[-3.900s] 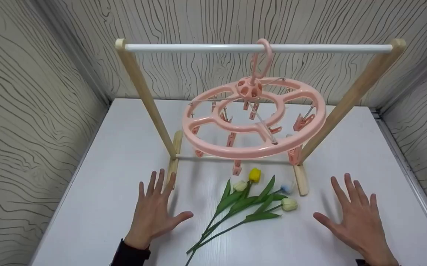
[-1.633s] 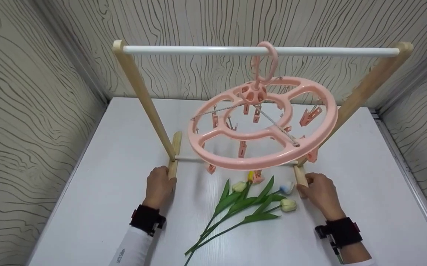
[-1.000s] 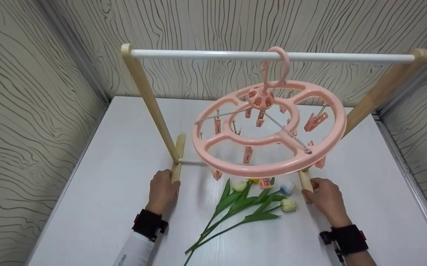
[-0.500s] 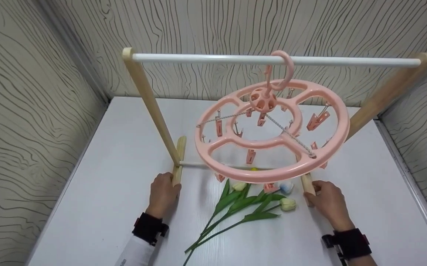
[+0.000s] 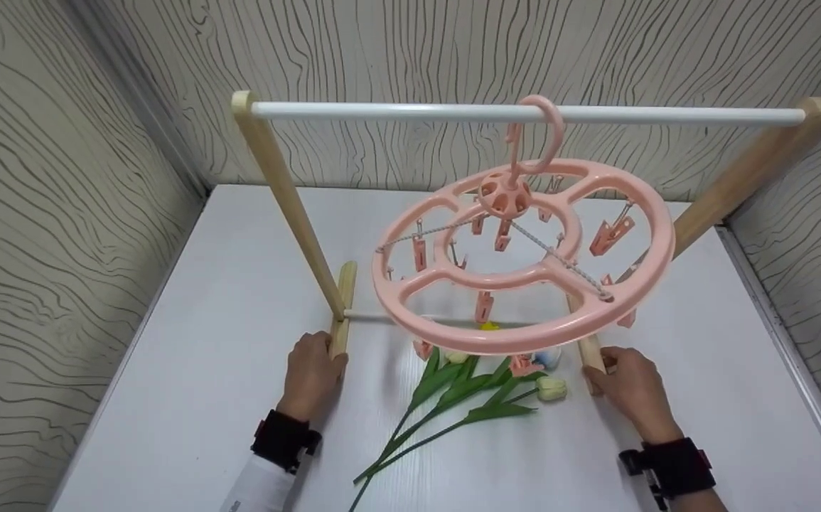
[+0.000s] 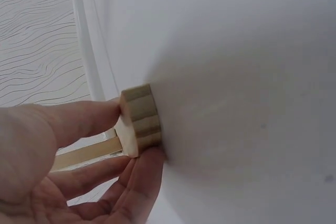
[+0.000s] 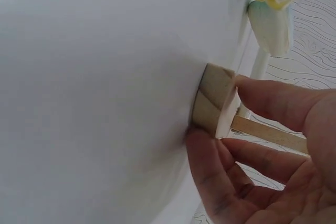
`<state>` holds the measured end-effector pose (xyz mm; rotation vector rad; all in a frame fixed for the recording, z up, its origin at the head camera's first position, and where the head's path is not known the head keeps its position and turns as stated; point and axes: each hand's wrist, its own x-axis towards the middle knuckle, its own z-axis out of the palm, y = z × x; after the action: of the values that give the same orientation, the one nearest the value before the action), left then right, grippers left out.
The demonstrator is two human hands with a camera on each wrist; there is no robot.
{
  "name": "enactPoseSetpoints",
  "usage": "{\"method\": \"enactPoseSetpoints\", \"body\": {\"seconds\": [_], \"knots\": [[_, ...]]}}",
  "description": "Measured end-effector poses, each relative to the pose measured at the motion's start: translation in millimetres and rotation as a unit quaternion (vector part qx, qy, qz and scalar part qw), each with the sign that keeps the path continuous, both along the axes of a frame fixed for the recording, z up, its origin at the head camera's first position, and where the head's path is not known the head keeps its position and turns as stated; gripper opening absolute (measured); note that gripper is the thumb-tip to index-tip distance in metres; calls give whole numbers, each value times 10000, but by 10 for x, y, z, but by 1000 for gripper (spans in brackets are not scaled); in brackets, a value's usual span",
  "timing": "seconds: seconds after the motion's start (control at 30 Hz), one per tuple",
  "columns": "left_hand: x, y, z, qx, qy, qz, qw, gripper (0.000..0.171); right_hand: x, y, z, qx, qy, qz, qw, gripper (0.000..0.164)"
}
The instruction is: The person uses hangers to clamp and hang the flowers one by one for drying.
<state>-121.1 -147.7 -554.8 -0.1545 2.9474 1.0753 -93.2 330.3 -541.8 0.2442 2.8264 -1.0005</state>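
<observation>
A wooden rack with a white top bar stands on the table. My left hand pinches the front end of its left foot; in the left wrist view thumb and fingers lie on either side of the wooden foot end. My right hand pinches the front end of the right foot, and the right wrist view shows the same grip on that foot end. From the bar hangs a pink round clip hanger, tilted, with several pink clips dangling.
Several artificial tulips with green leaves lie on the white table between the hands, some blooms partly hidden under the hanger. Patterned walls close in the back and sides.
Both hands, first spread open over the table, have taken hold of the rack's feet. The rack has come slightly toward me and right, and the hanger has swung and turned.
</observation>
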Motion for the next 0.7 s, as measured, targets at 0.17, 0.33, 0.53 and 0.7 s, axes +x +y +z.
{"method": "enactPoseSetpoints", "body": {"seconds": [0.17, 0.33, 0.53, 0.7], "knots": [[88, 4, 46, 188, -74, 59, 9998, 29, 68, -85, 79, 419, 537, -13, 9977, 51], [210, 35, 109, 108, 170, -80, 9998, 24, 157, -268, 198, 730, 1067, 396, 9908, 46], [371, 108, 124, 98, 497, -351, 9981, 32, 278, -544, 219, 947, 1802, 1152, 9723, 44], [482, 181, 127, 64, 656, -431, 9969, 37, 328, -753, 139, 978, 2790, 1911, 9360, 57]]}}
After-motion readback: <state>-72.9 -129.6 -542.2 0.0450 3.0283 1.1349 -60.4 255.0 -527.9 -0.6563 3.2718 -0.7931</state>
